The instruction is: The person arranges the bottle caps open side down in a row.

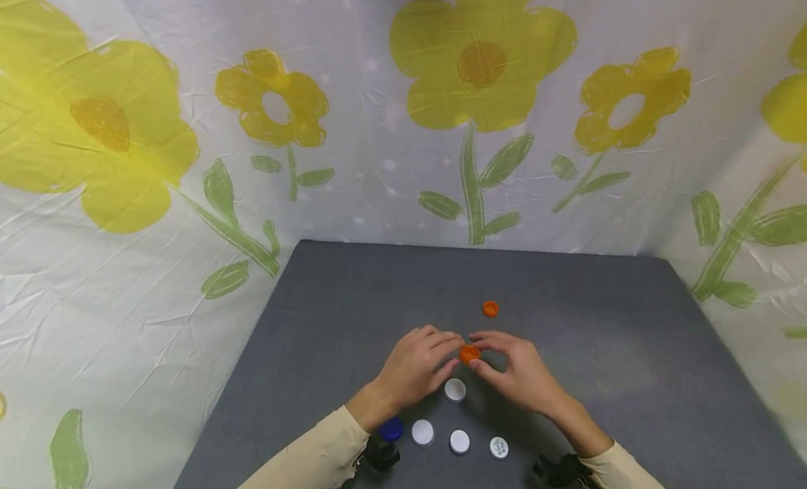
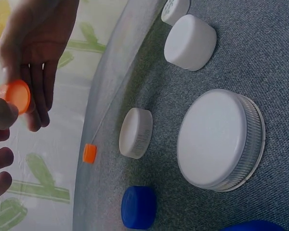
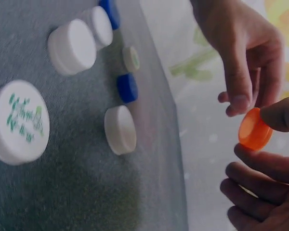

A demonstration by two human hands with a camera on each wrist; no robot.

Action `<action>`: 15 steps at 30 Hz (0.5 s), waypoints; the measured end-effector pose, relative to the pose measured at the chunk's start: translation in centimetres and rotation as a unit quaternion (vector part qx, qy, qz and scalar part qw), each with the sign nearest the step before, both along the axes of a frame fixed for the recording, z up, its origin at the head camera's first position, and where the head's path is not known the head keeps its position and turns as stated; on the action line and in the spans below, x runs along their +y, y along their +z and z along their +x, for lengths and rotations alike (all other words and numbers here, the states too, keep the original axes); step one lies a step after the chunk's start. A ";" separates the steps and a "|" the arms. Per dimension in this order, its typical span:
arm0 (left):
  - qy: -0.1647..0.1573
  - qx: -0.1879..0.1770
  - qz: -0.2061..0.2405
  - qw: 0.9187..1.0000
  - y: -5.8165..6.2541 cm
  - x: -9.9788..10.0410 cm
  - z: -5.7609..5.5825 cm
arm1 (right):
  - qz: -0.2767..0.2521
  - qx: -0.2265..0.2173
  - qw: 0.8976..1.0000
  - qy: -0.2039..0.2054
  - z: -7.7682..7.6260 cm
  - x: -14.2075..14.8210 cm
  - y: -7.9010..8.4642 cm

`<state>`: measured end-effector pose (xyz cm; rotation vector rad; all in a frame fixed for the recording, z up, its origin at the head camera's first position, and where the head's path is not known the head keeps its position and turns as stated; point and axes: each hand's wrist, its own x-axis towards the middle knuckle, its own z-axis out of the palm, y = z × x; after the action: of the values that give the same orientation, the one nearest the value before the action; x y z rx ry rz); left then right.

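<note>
My right hand (image 1: pixel 526 373) pinches an orange bottle cap (image 1: pixel 469 354) between thumb and forefinger, holding it above the table. In the right wrist view the cap (image 3: pixel 255 129) is tilted, with the other right fingers (image 3: pixel 255 183) spread below it. My left hand (image 1: pixel 412 363) is close on the cap's other side, fingers loosely bent. Its thumb (image 3: pixel 240 96) looks just apart from the cap in that view; whether another left fingertip touches it, I cannot tell. Just below the hands a white cap (image 1: pixel 455 389) lies on the table. A second orange cap (image 1: pixel 490 308) lies farther back.
Near the front of the dark grey table (image 1: pixel 359 286) are a blue cap (image 1: pixel 391 429), two plain white caps (image 1: pixel 423 432) and a white cap with print (image 1: pixel 499 448). A flower-patterned curtain (image 1: pixel 372 125) hangs behind and beside the table.
</note>
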<state>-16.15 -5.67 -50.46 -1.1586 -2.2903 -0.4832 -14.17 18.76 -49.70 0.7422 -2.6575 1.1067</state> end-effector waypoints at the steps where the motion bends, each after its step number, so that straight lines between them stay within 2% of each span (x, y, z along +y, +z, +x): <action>1: -0.003 0.003 0.001 1.000 0.0 0.0 0.0 | -0.003 -0.020 1.000 -0.001 0.1 0.0 0.1; 5: -0.017 0.004 0.007 1.000 -0.2 0.1 0.1 | -0.016 -0.087 0.996 0.005 0.3 0.2 0.2; 9: -0.027 -0.047 0.041 0.998 -0.4 0.1 0.2 | -0.037 -0.110 0.993 0.012 0.5 0.2 0.0; 12: -0.020 -0.100 0.075 0.992 -0.4 0.2 0.3 | -0.044 -0.072 0.996 0.000 0.6 0.2 -0.2; 15: -0.003 -0.142 0.096 0.985 -0.2 0.2 0.5 | -0.035 0.012 0.999 -0.016 0.6 0.3 -0.5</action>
<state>-15.68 -5.43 -50.70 -1.0568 -2.4113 -0.9009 -13.57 19.01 -50.17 0.6925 -2.5874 1.1677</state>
